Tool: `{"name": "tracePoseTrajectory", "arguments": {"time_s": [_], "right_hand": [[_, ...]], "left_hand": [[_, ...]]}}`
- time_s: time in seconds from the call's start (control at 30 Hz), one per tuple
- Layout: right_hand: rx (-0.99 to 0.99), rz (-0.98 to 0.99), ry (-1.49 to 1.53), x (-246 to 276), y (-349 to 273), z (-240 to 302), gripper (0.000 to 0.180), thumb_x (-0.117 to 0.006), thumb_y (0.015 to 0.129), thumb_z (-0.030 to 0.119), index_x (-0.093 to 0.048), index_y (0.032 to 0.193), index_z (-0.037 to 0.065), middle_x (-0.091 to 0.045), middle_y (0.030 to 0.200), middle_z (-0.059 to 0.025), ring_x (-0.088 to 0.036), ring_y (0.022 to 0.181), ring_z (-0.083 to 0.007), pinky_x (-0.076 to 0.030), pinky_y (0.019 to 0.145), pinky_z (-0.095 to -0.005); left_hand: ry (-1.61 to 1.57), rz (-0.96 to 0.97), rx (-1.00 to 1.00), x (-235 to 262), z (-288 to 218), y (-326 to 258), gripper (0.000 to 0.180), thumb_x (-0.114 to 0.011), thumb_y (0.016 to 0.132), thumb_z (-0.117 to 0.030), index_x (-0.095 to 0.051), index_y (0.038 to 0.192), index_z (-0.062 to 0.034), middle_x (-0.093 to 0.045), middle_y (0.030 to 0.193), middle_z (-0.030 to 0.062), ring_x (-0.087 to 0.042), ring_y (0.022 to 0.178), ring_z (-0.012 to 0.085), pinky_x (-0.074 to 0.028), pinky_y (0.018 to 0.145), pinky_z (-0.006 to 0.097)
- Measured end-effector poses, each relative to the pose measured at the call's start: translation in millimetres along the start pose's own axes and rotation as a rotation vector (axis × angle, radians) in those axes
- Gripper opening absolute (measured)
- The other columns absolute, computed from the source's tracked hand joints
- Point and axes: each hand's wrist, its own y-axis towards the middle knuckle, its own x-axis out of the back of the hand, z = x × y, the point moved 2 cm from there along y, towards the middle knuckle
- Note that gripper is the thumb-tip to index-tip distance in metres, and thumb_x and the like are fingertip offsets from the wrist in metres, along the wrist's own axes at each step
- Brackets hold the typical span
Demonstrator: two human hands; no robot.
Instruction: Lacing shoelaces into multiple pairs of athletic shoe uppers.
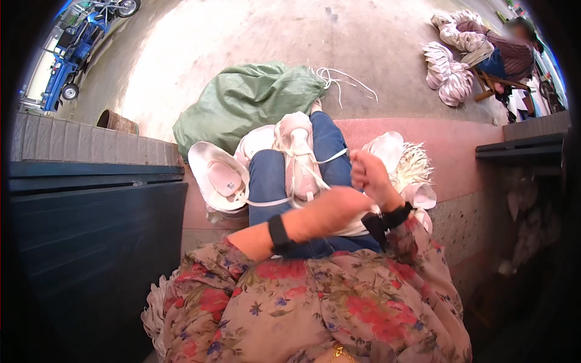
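Floral sleeves (315,302) covered both arms, the left hand (348,202) lay half hidden under the right hand (366,172), which pinched a lace (330,158) of the white shoe (301,158), the left grip unclear.

Floral blouse (315,302), blue jeans (269,178), black wristbands (279,234) on both wrists.

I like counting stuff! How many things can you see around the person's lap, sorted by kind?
White shoe on the lap: 1
Loose white shoe uppers beside the legs: 2
Green sack: 1
Bundle of white laces: 1
Hands at work, left hand and right hand: 2
Total: 7
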Motion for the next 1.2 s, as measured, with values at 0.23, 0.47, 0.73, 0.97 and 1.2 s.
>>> {"name": "tracePoseTrajectory", "arguments": {"time_s": [0.23, 0.47, 0.73, 0.97, 1.2], "right_hand": [[0.195, 0.046, -0.263, -32.9, 22.1, -21.5, 0.021, -0.054, 0.085, 0.018, -0.06, 0.098, 0.003, -0.056, 0.079, 0.0017, -0.051, 0.071, -0.0077, -0.041, 0.065, -0.0203], [0.262, 0.146, -0.346, -57.2, 25.5, -32.2, 0.026, -0.052, 0.086, 0.018, -0.059, 0.103, 0.0, -0.057, 0.088, -0.0012, -0.049, 0.078, -0.0065, -0.04, 0.07, -0.02], [0.364, 0.125, -0.47, -66.5, 25.0, -34.1, 0.027, -0.052, 0.086, 0.016, -0.057, 0.104, -0.003, -0.056, 0.083, 0.0018, -0.047, 0.075, -0.0031, -0.039, 0.067, -0.0182], [0.307, 0.109, -0.533, -68.1, 21.9, -30.4, 0.023, -0.053, 0.085, 0.014, -0.06, 0.098, -0.003, -0.06, 0.08, -0.0012, -0.05, 0.072, -0.0054, -0.041, 0.064, -0.0202], [0.443, 0.068, -0.5, -57.8, 27.0, -16.2, 0.02, -0.051, 0.087, 0.015, -0.059, 0.089, -0.003, -0.059, 0.077, -0.0009, -0.05, 0.071, -0.0049, -0.042, 0.064, -0.0203]], "left_hand": [[-0.094, -0.361, 0.603, 42.2, 40.0, -25.3, 0.019, -0.05, 0.084, -0.015, -0.057, 0.093, 0.0012, -0.06, 0.075, 0.0155, -0.058, 0.065, 0.0203, -0.044, 0.06, 0.029], [-0.353, -0.633, 0.891, 37.3, 52.5, -55.1, 0.023, -0.048, 0.088, -0.02, -0.056, 0.089, 0.0018, -0.052, 0.058, 0.0031, -0.046, 0.049, 0.0072, -0.036, 0.045, 0.021], [-0.357, -0.631, 0.929, 30.8, 52.3, -58.9, 0.023, -0.048, 0.088, -0.022, -0.055, 0.084, 0.0004, -0.048, 0.055, -0.0004, -0.04, 0.042, 0.0044, -0.032, 0.039, 0.019], [-0.528, -0.582, 0.958, 36.4, 49.7, -57.5, 0.024, -0.048, 0.088, -0.023, -0.055, 0.084, 0.0001, -0.051, 0.059, 0.0007, -0.045, 0.046, 0.0048, -0.036, 0.042, 0.018], [-0.31, -0.52, 0.753, 51.0, 119.0, -58.8, 0.018, -0.053, 0.083, -0.017, -0.057, 0.087, 0.0006, -0.054, 0.061, 0.002, -0.052, 0.058, 0.012, -0.043, 0.056, 0.025]]}}
